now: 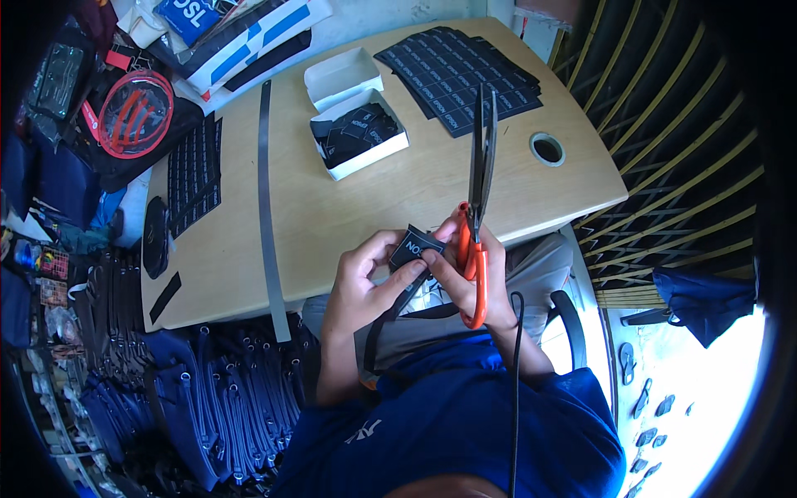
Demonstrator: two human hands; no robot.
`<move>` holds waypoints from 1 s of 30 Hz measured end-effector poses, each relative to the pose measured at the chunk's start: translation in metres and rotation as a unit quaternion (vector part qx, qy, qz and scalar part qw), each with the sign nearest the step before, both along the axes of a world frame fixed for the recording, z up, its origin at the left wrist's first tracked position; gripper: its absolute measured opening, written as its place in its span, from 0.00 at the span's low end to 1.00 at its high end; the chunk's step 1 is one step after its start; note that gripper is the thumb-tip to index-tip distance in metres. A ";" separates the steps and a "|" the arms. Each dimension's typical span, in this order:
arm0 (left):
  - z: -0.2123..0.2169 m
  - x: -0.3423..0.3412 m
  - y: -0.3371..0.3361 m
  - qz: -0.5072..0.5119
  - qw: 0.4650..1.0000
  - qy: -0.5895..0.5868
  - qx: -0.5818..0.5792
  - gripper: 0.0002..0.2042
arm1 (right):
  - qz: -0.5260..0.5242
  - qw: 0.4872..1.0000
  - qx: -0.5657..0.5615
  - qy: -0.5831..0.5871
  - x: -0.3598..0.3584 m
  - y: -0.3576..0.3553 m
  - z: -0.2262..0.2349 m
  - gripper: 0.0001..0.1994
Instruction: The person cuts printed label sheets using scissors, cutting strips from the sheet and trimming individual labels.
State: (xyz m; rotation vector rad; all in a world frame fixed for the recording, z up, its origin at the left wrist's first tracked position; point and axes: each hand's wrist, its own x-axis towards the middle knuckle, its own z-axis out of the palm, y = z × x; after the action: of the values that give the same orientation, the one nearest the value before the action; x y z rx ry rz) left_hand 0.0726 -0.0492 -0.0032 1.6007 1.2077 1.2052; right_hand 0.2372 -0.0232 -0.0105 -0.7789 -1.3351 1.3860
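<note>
Above my lap, at the table's near edge, my left hand (359, 278) pinches a small black fabric label (409, 247) with white lettering between thumb and fingers. My right hand (491, 278) also touches the label with its thumb and fingertips. Large scissors (476, 274) with orange handles hang on that same right hand, their long dark blades pointing away from me and nearly together. A dark strip runs down below the label, partly hidden by my fingers. Farther off on the table stands an open white box (369, 163) holding loose black labels (359, 129).
Black printed sheets (465, 79) lie at the table's far side, more sheets (195, 178) at left. A long grey metal strip (266, 191) crosses the table (332, 232). Navy straps (224, 407) hang at lower left. A folding gate (664, 141) stands at right.
</note>
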 end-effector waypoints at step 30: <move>0.022 -0.005 0.028 0.048 0.994 0.032 -0.092 0.08 | 0.293 0.940 -0.061 -0.165 0.076 -0.033 -0.042 0.44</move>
State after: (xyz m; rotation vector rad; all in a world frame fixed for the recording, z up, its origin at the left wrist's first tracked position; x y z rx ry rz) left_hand 0.0674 -0.0209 0.0193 1.4693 1.4081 1.0750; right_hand 0.3132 -0.0558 -0.0520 -0.7493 -1.8588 1.8741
